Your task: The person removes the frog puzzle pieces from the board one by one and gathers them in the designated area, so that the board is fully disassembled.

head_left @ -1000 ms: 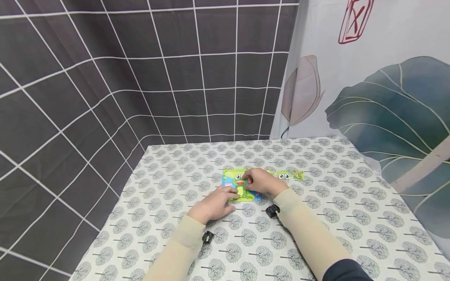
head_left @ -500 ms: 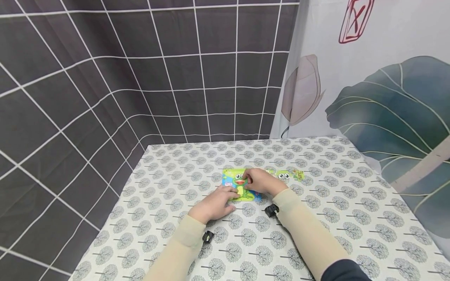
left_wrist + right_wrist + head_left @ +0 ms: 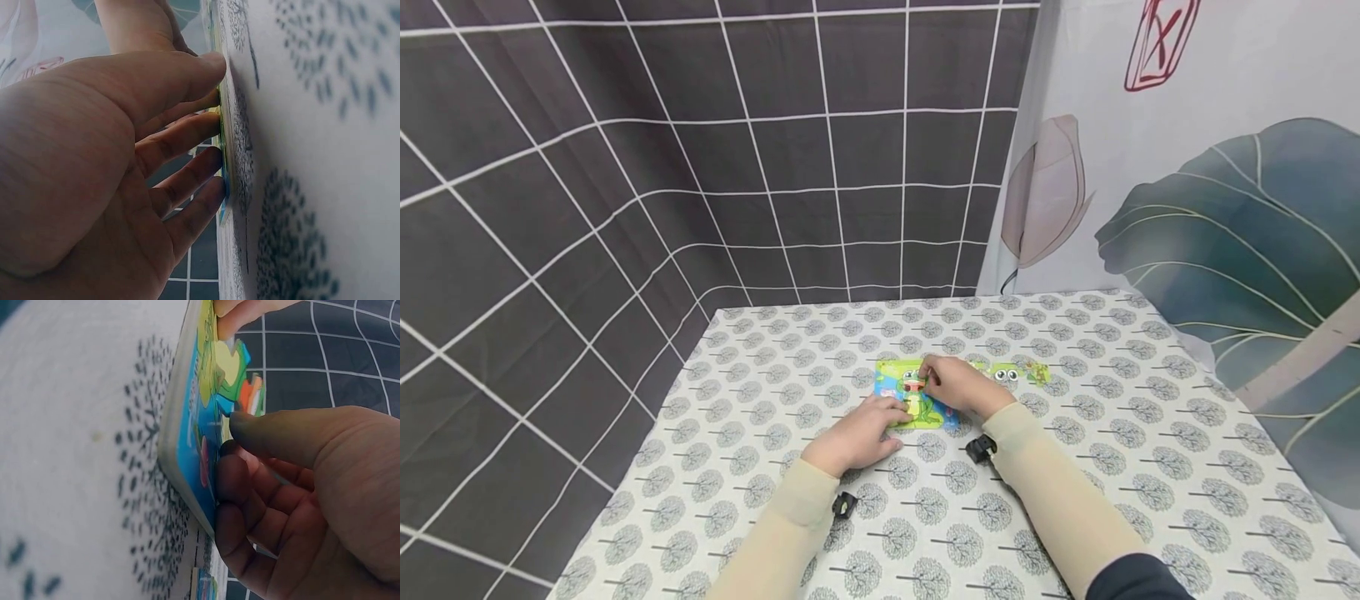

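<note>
A frog jigsaw puzzle board [image 3: 886,386] lies flat on the patterned cloth. My left hand [image 3: 859,435] rests at its lower left, fingers extended and fingertips on the board, as the left wrist view also shows. From the right, my right hand [image 3: 958,387] reaches over the board. In the right wrist view its thumb and index finger pinch a green, yellow and blue puzzle piece [image 3: 230,365], which stands tilted up from the board. An orange and green piece edge [image 3: 253,394] is raised just beyond it. The right hand hides the board's upper right part in the head view.
Right of the board lie a loose piece with two frog eyes [image 3: 1006,376] and a green-brown piece [image 3: 1037,372]. The cloth-covered table [image 3: 805,533] meets a dark gridded curtain [image 3: 865,150] behind and at left, with a pale leaf-print curtain [image 3: 1225,250] at right.
The frog picture was flat around the mouth and belly; pieces there now tilt up at the right hand's fingertips. The left hand has stayed in place.
</note>
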Available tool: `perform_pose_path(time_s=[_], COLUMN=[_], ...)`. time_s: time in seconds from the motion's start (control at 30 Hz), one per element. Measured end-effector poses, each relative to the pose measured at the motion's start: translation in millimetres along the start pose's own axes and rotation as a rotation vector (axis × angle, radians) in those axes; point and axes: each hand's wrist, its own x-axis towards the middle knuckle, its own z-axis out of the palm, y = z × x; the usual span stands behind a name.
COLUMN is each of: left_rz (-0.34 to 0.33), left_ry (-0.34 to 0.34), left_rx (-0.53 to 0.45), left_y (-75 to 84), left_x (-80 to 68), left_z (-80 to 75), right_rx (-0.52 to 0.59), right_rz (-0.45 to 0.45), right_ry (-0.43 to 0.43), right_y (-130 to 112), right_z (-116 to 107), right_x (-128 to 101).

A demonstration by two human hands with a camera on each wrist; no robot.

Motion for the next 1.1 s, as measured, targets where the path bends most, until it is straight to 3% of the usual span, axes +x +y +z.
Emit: perform_pose_path(time_s=[0.67,1.1], left_rz=[-0.003,-0.02], left_ry=[-0.007,-0.014], left_rx=[0.005,-0.011], left_y=[-1.7,-0.7], left_x=[0.4,-0.1], left_z=[1.4,1.9], right_rx=[-0.024,0.004], right_rz=[-0.046,-0.058], right_ry=[0.126,0.143], right_y=[2.0,2.2], right_z=[-0.5,-3.1], right_x=[1.7,0.8])
